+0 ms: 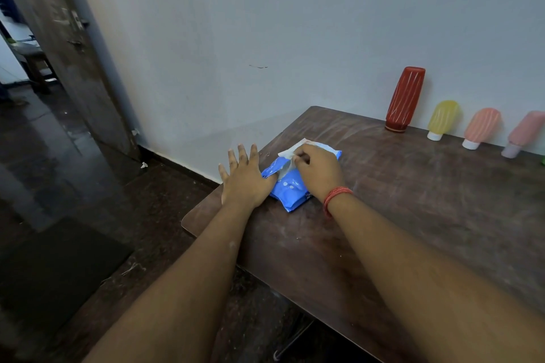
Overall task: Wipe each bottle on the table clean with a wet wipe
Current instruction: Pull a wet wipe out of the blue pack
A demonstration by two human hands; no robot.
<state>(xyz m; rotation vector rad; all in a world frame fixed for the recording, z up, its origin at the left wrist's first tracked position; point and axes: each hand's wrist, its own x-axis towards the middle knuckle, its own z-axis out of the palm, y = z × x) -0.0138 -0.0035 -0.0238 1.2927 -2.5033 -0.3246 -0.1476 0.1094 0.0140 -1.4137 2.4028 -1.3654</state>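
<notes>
**dusty_shelf:** So where's this at? Looks like nobody's touched a bottle yet.

**wipe_guy:** Yeah, I'd say it's the very start, getting a wipe out. The blue wipe pack (287, 186) lies near the left corner of the table (413, 215). The left hand (246, 178) is flat with fingers spread, thumb edge pressing on the pack's left end. The right hand (318, 169) has its fingers curled and pinches the white wet wipe (290, 150) sticking out of the pack's opening.

**dusty_shelf:** Any tips for that pull?

**wipe_guy:** Keep the left hand's weight on the pack so it doesn't slide or lift off the table, and draw the wipe up and away slowly. Yank it and you'll probably drag a second sheet out. Close the flap after, or the rest dries.

**dusty_shelf:** And the bottles?

**wipe_guy:** Lined up along the far edge against the wall, well apart from the hands, off to the right. A tall red bottle (405, 99) with pale stripes, then a small yellow bottle (442, 119), a peach bottle (480, 127) and a pink bottle (526, 132), all standing cap-down and ribbed-looking. Can't tell from here how dirty they are.
</notes>
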